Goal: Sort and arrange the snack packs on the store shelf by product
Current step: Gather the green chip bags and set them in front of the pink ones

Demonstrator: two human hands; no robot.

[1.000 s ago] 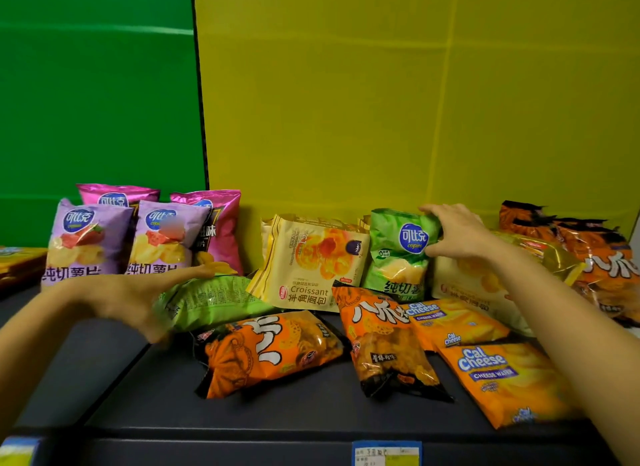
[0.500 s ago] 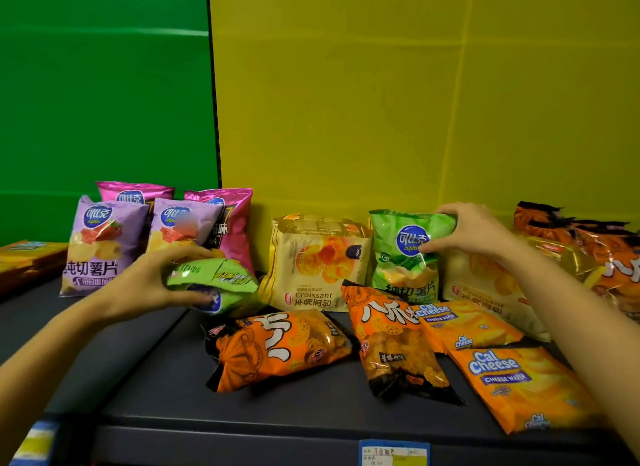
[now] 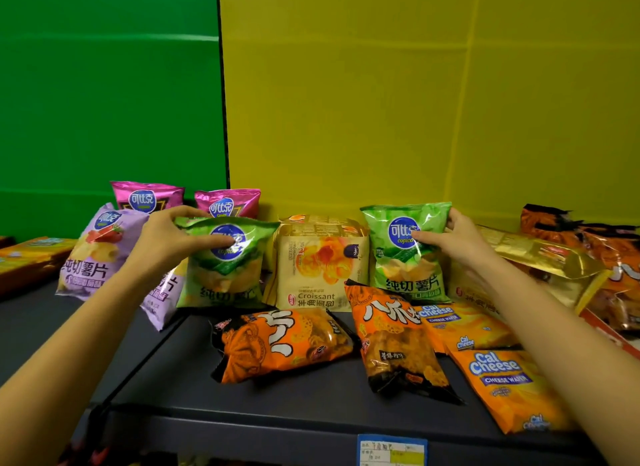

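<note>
My left hand (image 3: 169, 242) grips the top of a green chip bag (image 3: 225, 268), held upright just left of the cream croissant pack (image 3: 320, 268). My right hand (image 3: 450, 243) holds the upper right corner of a second green chip bag (image 3: 407, 254), which stands right of the croissant pack. Purple chip bags (image 3: 95, 254) and pink chip bags (image 3: 147, 197) stand at the back left. Two orange snack bags (image 3: 280, 342) (image 3: 394, 341) lie flat in front. Two Cal Cheese packs (image 3: 502, 382) lie at the front right.
The dark shelf (image 3: 277, 406) has a price label (image 3: 391, 450) on its front edge. More orange bags (image 3: 588, 243) and a gold-topped pack (image 3: 540, 257) pile at the right. A flat yellow box (image 3: 31, 257) lies far left. Green and yellow panels form the back wall.
My left hand picked up the green bag that lay flat, turned it upright and moved it right, next to the croissant pack. My right hand kept its hold on the other green bag.
</note>
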